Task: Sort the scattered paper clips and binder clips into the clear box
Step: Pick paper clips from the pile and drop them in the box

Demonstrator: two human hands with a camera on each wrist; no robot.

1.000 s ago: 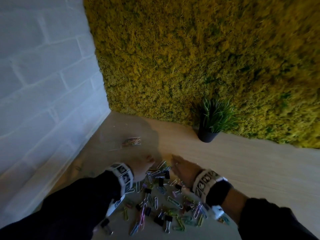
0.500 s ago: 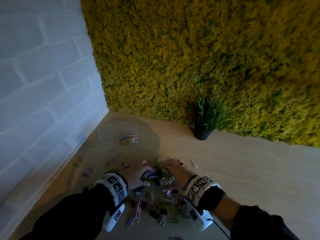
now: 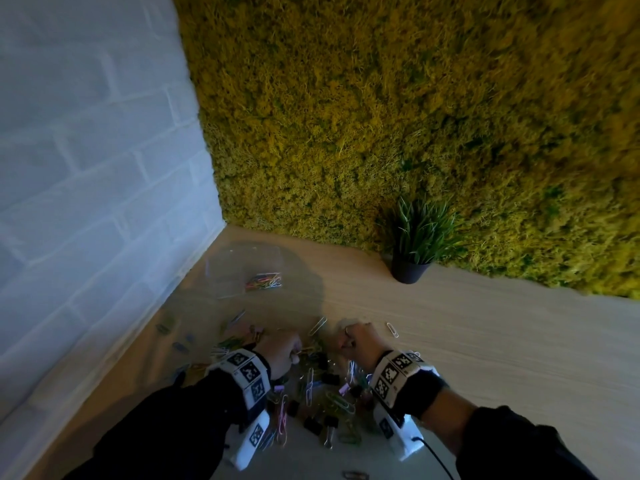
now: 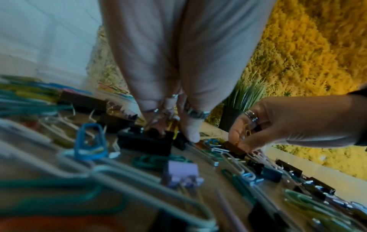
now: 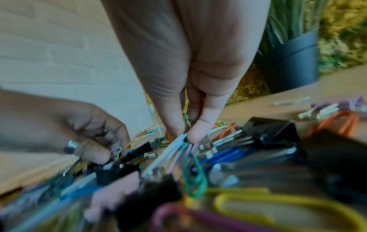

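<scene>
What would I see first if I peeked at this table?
A big yellow-green moss wall fills the back, with a little plant in a dark pot at its foot. Below, a colourful heap of clips covers the near table, and the left hand and right hand both pick at it. Behind them, towards the corner, is a clear box.

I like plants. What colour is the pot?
Black, or a very dark grey. The pot shows best in the right wrist view.

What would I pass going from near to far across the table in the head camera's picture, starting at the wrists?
Wrist bands, then the scattered pile of clips, the left hand and right hand picking at its far edge, the clear box holding a few paper clips, the potted plant, the moss wall.
</scene>
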